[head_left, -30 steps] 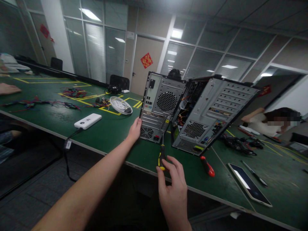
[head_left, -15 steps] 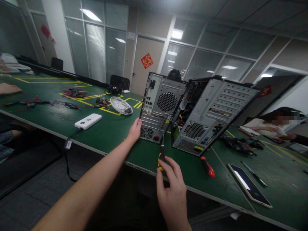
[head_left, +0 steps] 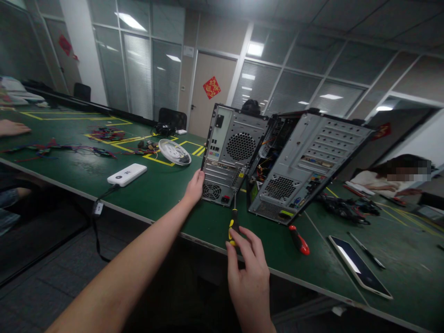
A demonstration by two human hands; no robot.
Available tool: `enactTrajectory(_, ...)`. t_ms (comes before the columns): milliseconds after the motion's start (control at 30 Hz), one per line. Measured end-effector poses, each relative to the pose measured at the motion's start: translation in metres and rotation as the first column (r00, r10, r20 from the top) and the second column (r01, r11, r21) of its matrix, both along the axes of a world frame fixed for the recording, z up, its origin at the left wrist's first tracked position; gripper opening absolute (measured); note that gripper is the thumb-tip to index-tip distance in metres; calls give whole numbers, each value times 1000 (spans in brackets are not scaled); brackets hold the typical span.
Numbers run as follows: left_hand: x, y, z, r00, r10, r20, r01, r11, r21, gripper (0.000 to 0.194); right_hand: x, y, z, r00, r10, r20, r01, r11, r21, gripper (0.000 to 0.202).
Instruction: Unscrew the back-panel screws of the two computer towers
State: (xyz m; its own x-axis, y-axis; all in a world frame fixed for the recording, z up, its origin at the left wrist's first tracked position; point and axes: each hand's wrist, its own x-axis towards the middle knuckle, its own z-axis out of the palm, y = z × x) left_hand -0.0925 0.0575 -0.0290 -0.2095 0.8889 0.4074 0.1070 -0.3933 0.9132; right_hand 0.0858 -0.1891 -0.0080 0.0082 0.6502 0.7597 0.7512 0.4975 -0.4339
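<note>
Straight ahead of the right hand (head_left: 250, 270) lies the screwdriver (head_left: 235, 223), its long axis running from the fingertips away toward the lower right corner of the case (head_left: 227, 178). Thumb and fingers pinch the butt end of the handle; the shaft points forward and slightly up, meeting the back panel in this view, though the tip is too small to tell whether it sits in a screw. The right hand is thus the nearer one. The left hand (head_left: 194, 187) rests against the case's lower left edge, its fingers partly hidden, so I cannot tell how firmly they close.

Both the case and, just to its right, the second case (head_left: 289, 159) stand on the green table (head_left: 166, 196), backs toward the wearer. Bare tabletop lies below the handle, between case and table edge. To the right, the red-handled tool (head_left: 299, 240) lies near the second case, with the phone (head_left: 360, 267) and pen (head_left: 366, 250) beyond it. Well to the left is the power bank (head_left: 126, 175). Behind, a door (head_left: 204, 118) and glass partitions (head_left: 138, 78) close off the room.
</note>
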Motion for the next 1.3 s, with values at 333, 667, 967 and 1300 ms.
enactTrajectory(333,0,0,0,1000,0,18,0,1000,-1,67,0,2,-1,1000,-2,-18,3,1000,20,25)
enactTrajectory(667,0,-1,0,1000,-13,19,13,1000,10,66,0,2,-3,1000,-22,-11,23,999,42,23)
enactTrajectory(967,0,-1,1,1000,-10,13,10,1000,7,65,2,5,-4,1000,-18,-12,18,998,58,17)
enactTrajectory(1300,-1,3,-4,1000,-1,4,1,1000,7,64,1,4,-1,1000,-17,14,16,998,66,18)
